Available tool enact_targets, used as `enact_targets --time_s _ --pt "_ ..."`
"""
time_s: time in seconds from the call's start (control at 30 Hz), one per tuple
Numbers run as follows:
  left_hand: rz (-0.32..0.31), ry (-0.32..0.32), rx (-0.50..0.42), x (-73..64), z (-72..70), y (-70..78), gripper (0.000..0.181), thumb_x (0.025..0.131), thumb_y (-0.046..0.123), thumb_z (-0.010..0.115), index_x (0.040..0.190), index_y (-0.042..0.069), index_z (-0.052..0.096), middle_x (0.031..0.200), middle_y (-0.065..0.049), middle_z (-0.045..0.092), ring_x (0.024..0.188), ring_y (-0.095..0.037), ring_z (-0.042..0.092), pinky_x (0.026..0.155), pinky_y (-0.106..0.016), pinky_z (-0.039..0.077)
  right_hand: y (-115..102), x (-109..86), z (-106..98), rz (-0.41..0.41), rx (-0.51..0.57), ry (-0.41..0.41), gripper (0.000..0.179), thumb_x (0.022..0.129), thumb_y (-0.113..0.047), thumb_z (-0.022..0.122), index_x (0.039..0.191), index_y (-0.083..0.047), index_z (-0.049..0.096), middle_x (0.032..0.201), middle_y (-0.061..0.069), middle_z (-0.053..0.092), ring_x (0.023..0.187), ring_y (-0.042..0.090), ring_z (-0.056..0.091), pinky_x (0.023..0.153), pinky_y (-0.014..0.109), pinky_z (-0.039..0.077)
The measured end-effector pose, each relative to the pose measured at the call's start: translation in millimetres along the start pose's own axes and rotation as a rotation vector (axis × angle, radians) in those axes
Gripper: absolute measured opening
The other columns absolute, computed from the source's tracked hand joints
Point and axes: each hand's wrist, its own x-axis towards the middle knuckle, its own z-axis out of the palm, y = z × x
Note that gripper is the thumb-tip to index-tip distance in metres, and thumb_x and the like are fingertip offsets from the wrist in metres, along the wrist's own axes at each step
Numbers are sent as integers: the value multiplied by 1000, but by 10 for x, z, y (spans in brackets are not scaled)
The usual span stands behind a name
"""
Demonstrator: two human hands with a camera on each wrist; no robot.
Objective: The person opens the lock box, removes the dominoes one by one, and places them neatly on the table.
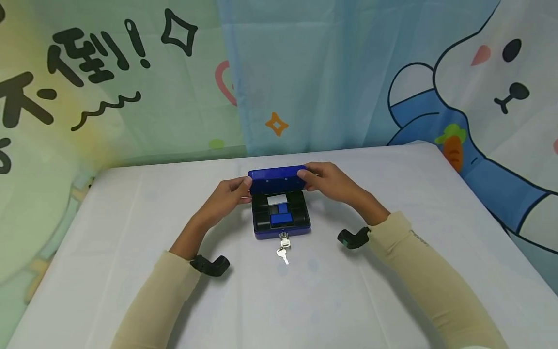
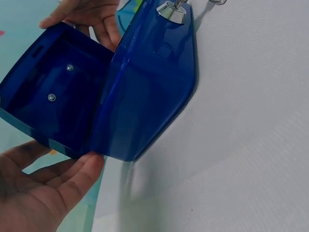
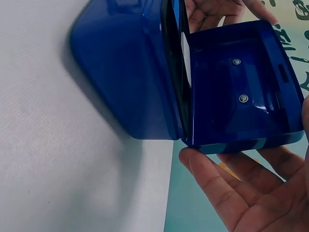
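A blue metal cash box (image 1: pixel 262 236) stands on the white table with its lid (image 1: pixel 275 184) raised. My left hand (image 1: pixel 223 199) holds the lid's left edge, its thumb near the upper corner. At the opposite edge my right hand (image 1: pixel 332 182) pinches the lid, thumb on the inner face and fingers behind. Two small screws (image 3: pixel 243 98) show inside the lid. Within the box, a black compartment tray (image 1: pixel 301 208) bears a white card-like piece (image 1: pixel 277 199) and blue pieces (image 1: pixel 281 218). Keys (image 1: pixel 282 253) hang from the front lock (image 2: pixel 171 13).
The white cloth-covered table (image 1: pixel 305 300) extends around the box. Behind it hangs a printed curtain (image 1: pixel 314 72) with cartoon figures and lettering. Black wrist-worn devices (image 1: pixel 211 266) stick out inward from both sleeves.
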Motion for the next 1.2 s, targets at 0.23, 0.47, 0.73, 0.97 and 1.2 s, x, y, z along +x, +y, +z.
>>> enact_targets --time_s 0.23,0.47,0.73,0.97,1.2 --pt "74 20 -96 -10 -1 -34 63 102 44 47 149 4 37 138 -17 52 111 -28 62 97 -42 45 15 62 11 19 32 22 47 104 -37 47 122 4 58 115 21 63 95 37 67 83 43 54" --pt "120 42 -122 4 2 -75 53 103 33 49 146 2 42 138 -16 53 109 -27 64 93 -41 48 40 65 15 17 54 31 51 105 -38 43 133 4 51 124 23 59 96 34 67 83 44 53" --pt "131 70 -112 28 3 -98 50 104 30 48 144 1 45 133 -17 57 105 -27 66 90 -41 50 71 43 9 -5 79 17 53 107 -34 38 143 5 41 133 25 53 101 35 66 87 43 52" --pt "126 105 -71 54 14 -112 47 104 27 49 141 -2 47 131 -18 58 101 -28 67 89 -42 50 115 58 21 -25 78 5 50 108 -28 36 147 3 37 136 24 52 102 34 66 88 43 51" --pt "125 125 -26 81 31 -124 44 104 23 49 138 -6 49 126 -21 61 98 -29 68 86 -37 52 143 107 50 -15 32 38 44 108 -20 38 145 4 41 132 23 56 96 33 67 84 41 53"
